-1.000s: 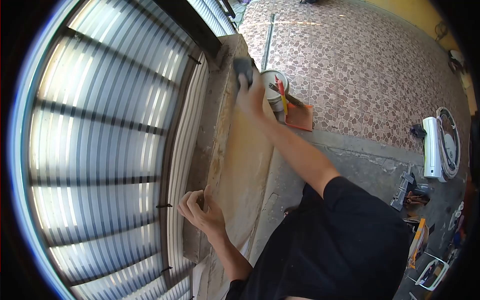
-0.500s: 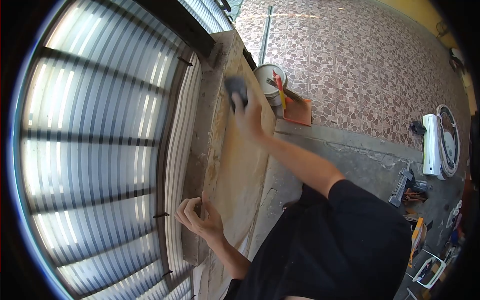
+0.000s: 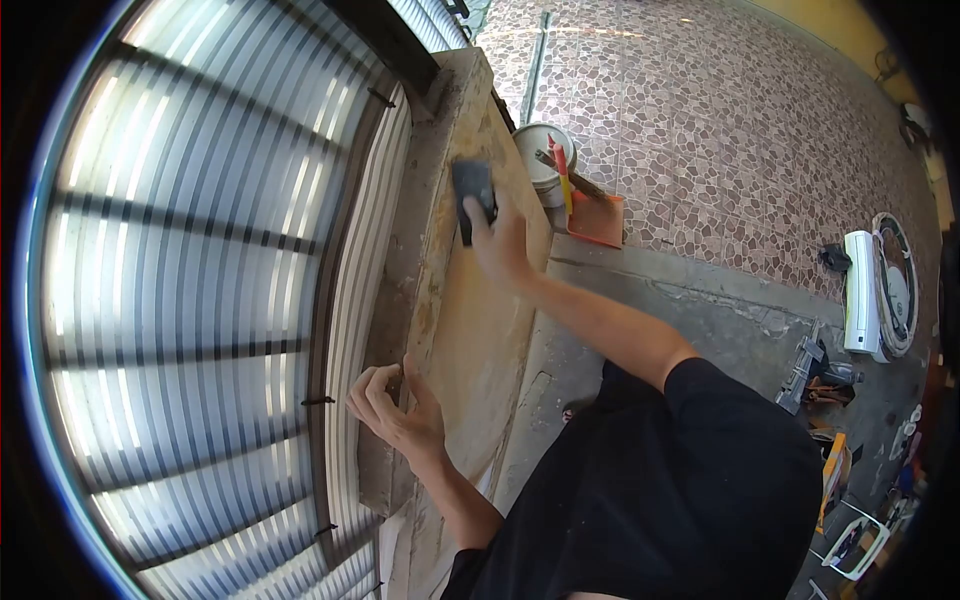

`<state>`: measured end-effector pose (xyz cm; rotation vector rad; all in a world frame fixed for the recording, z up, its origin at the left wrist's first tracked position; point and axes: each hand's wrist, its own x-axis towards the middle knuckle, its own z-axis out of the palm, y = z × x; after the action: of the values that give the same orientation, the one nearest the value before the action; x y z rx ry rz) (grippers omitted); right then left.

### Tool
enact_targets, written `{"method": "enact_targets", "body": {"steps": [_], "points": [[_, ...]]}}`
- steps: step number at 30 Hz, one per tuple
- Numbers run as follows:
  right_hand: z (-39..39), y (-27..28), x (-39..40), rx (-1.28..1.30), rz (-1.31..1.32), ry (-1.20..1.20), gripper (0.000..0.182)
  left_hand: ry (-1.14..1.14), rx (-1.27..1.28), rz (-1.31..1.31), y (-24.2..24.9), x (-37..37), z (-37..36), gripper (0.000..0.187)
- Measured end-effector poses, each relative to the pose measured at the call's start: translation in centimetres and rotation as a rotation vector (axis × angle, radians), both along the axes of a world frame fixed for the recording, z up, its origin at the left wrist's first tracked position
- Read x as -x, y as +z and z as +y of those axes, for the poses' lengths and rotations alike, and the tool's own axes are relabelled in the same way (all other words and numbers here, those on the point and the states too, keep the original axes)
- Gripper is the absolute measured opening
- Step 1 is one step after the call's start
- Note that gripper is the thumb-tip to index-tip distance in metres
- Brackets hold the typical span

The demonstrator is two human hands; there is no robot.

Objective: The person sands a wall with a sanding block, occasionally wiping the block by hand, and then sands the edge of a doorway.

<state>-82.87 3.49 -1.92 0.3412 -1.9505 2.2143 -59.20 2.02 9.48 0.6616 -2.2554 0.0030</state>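
My right hand [image 3: 500, 240] grips a dark, flat sanding block [image 3: 473, 195] and presses it to the tan, stained face of a low concrete wall [image 3: 470, 335]. The thumb lies along the block; the other fingers are partly hidden behind it. Lower down, my left hand [image 3: 400, 410] is curled over the wall's top edge, its fingers bent on the ledge and its thumb toward the front face. Whether anything small sits under those fingers is not visible.
Corrugated translucent panels [image 3: 190, 300] on a dark metal frame run along the left. Beyond the wall stand a lidded bucket [image 3: 540, 150] and an orange dustpan [image 3: 600, 222] with a brush. A white appliance [image 3: 860, 290], a coiled hose [image 3: 897, 285] and tools lie on the floor at right.
The sanding block has shifted slightly down along the wall face and shows more sharply now. My left hand keeps its place on the edge, while the whole view has tilted a little.
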Motion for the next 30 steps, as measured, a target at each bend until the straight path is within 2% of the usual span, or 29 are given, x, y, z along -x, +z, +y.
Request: {"method": "enact_targets", "body": {"steps": [2, 4, 6, 9, 10, 12, 13, 15, 18, 19, 20, 21, 23, 25, 27, 29, 30], "points": [[-1.0, 0.8, 4.8, -0.076, -0.065, -0.073, 0.03, -0.01, 0.01, -0.021, 0.2, -0.2, 0.0, 0.023], [-1.9, 2.2, 11.0, 0.015, -0.065, -0.155, 0.031, -0.016, 0.022, -0.038, 0.3, -0.1, -0.2, 0.023], [-1.8, 3.2, 14.3, -0.135, -0.092, -0.176, 0.029, -0.067, 0.017, 0.0, 0.4, -0.3, -0.1, 0.022], [-2.4, 2.5, 9.1, 0.018, 0.05, -0.228, 0.028, -0.132, -0.077, 0.081, 0.5, -0.7, 0.2, 0.022], [-2.1, 2.0, 5.0, -0.003, 0.102, -0.244, 0.027, -0.122, -0.082, 0.08, 0.5, -1.4, 0.3, 0.022], [-0.1, 1.2, -4.4, -0.047, -0.112, -0.015, 0.031, -0.179, -0.135, 0.234, 0.6, -2.4, 0.4, 0.027], [0.5, 0.2, -9.1, -0.025, -0.036, -0.027, 0.031, -0.187, -0.137, 0.235, 0.6, -3.0, 0.7, 0.027], [2.6, 0.4, -15.4, -0.039, -0.095, 0.122, 0.03, -0.183, -0.05, 0.319, 0.8, -5.3, 1.4, 0.026], [1.4, 0.5, -11.9, 0.068, -0.092, 0.036, 0.032, -0.143, 0.0, 0.392, 0.9, -9.6, 2.7, 0.024], [0.4, 0.9, -8.2, 0.046, -0.054, -0.088, 0.033, -0.124, 0.062, 0.433, 1.0, -11.1, 3.2, 0.024], [0.4, 2.4, -4.7, -0.055, -0.189, -0.066, 0.033, -0.067, 0.068, 0.436, 1.1, -12.5, 3.9, 0.024], [0.0, 2.8, -1.0, -0.005, -0.151, -0.106, 0.035, -0.058, 0.07, 0.441, 0.7, -14.1, 4.3, 0.024], [-0.7, 2.3, 3.8, -0.021, -0.211, -0.1, 0.036, 0.115, 0.005, 0.414, -0.5, -17.7, 4.9, 0.025], [-1.0, 2.6, 1.2, -0.028, -0.151, -0.177, 0.035, 0.199, -0.007, 0.378, -1.2, -20.1, 5.5, 0.027], [-0.4, 1.9, -6.5, 0.033, -0.086, -0.129, 0.034, 0.283, -0.109, 0.342, -2.5, -22.1, 5.5, 0.031], [1.2, 1.9, -16.3, 0.078, -0.163, 0.051, 0.036, 0.346, -0.187, 0.343, -3.4, -22.9, 5.5, 0.033], [1.7, 1.8, -17.8, 0.083, -0.162, 0.049, 0.036, 0.405, -0.265, 0.345, -3.7, -23.1, 5.6, 0.036]]}}
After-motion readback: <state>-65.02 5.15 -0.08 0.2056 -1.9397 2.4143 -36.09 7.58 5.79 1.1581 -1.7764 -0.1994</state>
